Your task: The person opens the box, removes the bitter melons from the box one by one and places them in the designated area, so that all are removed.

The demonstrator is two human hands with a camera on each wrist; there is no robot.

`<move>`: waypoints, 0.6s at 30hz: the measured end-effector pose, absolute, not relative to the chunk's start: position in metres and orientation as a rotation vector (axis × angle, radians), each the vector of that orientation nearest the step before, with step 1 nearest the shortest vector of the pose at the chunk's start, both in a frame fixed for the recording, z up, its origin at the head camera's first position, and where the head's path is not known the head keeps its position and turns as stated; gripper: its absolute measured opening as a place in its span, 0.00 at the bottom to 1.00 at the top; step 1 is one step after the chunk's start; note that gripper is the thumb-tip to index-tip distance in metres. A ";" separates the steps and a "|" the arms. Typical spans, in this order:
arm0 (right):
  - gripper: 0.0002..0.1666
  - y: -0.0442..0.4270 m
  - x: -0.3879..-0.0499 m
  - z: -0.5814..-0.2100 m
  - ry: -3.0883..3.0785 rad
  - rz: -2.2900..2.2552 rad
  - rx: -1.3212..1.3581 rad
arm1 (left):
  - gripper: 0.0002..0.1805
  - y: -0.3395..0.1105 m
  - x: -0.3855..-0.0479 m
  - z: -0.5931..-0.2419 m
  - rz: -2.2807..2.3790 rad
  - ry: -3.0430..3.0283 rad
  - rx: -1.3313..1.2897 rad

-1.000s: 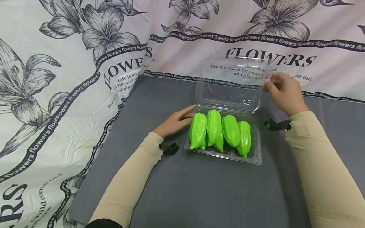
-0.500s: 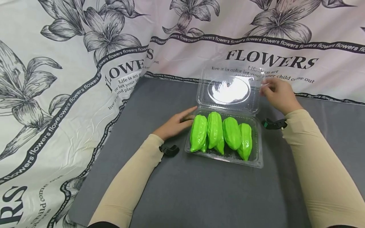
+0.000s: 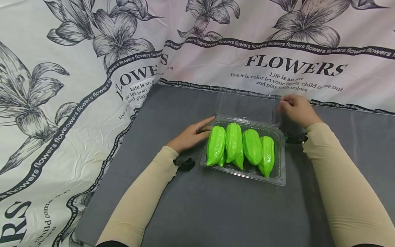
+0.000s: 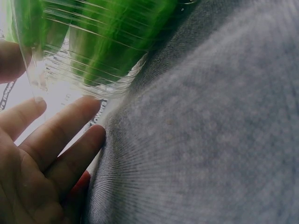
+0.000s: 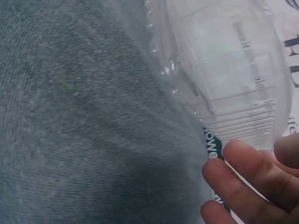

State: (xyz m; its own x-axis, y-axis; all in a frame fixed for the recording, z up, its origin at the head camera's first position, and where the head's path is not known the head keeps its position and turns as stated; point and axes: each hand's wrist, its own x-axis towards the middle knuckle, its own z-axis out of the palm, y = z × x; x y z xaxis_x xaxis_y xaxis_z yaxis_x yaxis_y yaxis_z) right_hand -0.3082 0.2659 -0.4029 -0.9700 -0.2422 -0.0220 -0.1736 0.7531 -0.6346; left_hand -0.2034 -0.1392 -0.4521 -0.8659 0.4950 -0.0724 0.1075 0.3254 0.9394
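Note:
A clear plastic clamshell box [image 3: 243, 176] lies on the grey table, holding several bright green, ridged fruits [image 3: 252, 147] that look like star fruits. Its clear lid [image 3: 250, 108] leans back from the hinge on the far side. At the lid's right edge, my right hand [image 3: 297, 108] pinches the plastic between thumb and fingers; the right wrist view shows this hand [image 5: 257, 186] by the ribbed lid wall. My left hand [image 3: 191, 135] rests at the box's left side, its fingers mostly straight. In the left wrist view, the box's ribbed wall [image 4: 117, 86] stands close to the fingertips.
A white cloth [image 3: 216, 65] printed with flowers and lettering hangs behind the grey tabletop [image 3: 216, 212] and down its left side. A black strap [image 3: 184, 164] sits on my left wrist, another strap [image 3: 296, 138] on the right.
The lid has swung farther back and down, away from the fruits. My right hand has gone lower and slightly left with it. My left hand stays beside the box.

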 end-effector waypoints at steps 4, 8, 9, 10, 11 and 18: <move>0.30 0.266 -0.310 -0.407 2.825 -1.007 -0.350 | 0.34 -0.139 -0.203 -0.452 1.560 2.244 0.533; 0.31 0.267 -0.310 -0.410 2.814 -0.988 -0.346 | 0.34 -0.138 -0.204 -0.450 1.557 2.246 0.537; 0.31 0.267 -0.310 -0.410 2.808 -0.982 -0.342 | 0.34 -0.138 -0.204 -0.450 1.553 2.248 0.540; 0.31 0.267 -0.310 -0.411 2.800 -0.982 -0.340 | 0.34 -0.138 -0.204 -0.450 1.549 2.251 0.542; 0.31 0.267 -0.309 -0.412 2.792 -0.983 -0.336 | 0.34 -0.138 -0.204 -0.450 1.546 2.252 0.544; 0.32 0.265 -0.310 -0.417 2.804 -1.017 -0.316 | 0.35 -0.139 -0.205 -0.452 1.543 2.262 0.551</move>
